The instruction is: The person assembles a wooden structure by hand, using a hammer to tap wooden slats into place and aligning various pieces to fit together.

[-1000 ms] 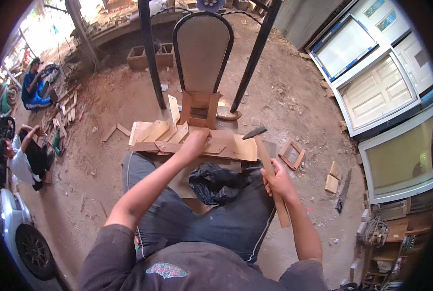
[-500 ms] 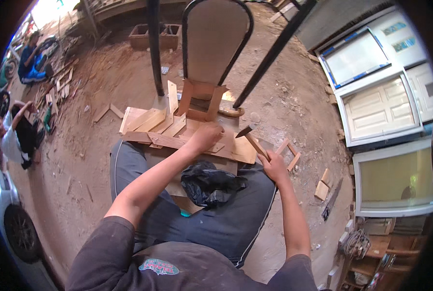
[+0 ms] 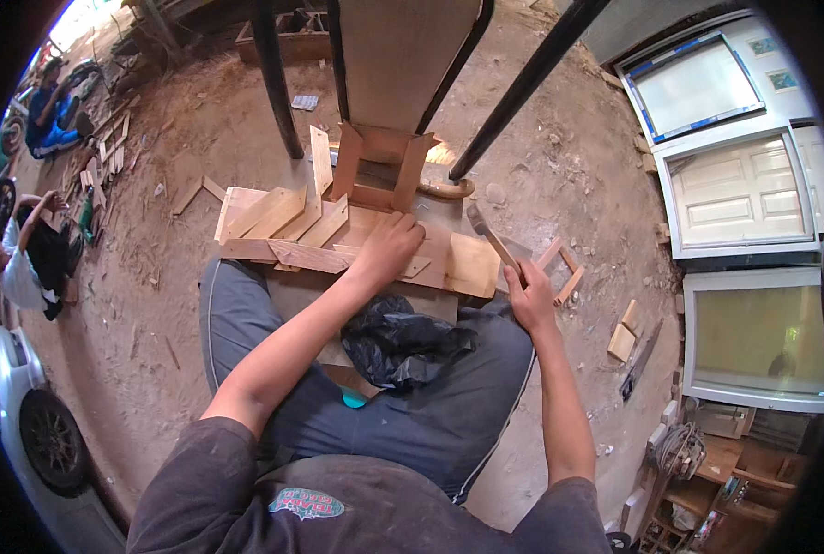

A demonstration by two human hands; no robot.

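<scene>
My right hand [image 3: 530,294] is wrapped round the wooden handle of a hammer [image 3: 493,237], its head raised above the right end of the wooden work. My left hand [image 3: 391,247] bends down over the boards with its fingers pressed together; whatever they may hold is hidden. Beneath it, a wide plank [image 3: 472,265] lies across my knees, bearing several slanted, pointed slats [image 3: 269,218] at its left part. An open cardboard box [image 3: 389,171] stands just beyond my left hand. A crumpled black plastic bag [image 3: 402,342] rests between my thighs.
A chair back [image 3: 402,65] with dark legs rises ahead. Wood offcuts [image 3: 622,343] and a saw [image 3: 641,362] lie on the dirt at right, near leaning framed panels [image 3: 753,337]. Two people sit far left, behind a car wheel [image 3: 54,441].
My left hand has shifted slightly upward on the boards, its wrist more raised. The hammer has tilted more upright in my right hand. The whole view has moved a little.
</scene>
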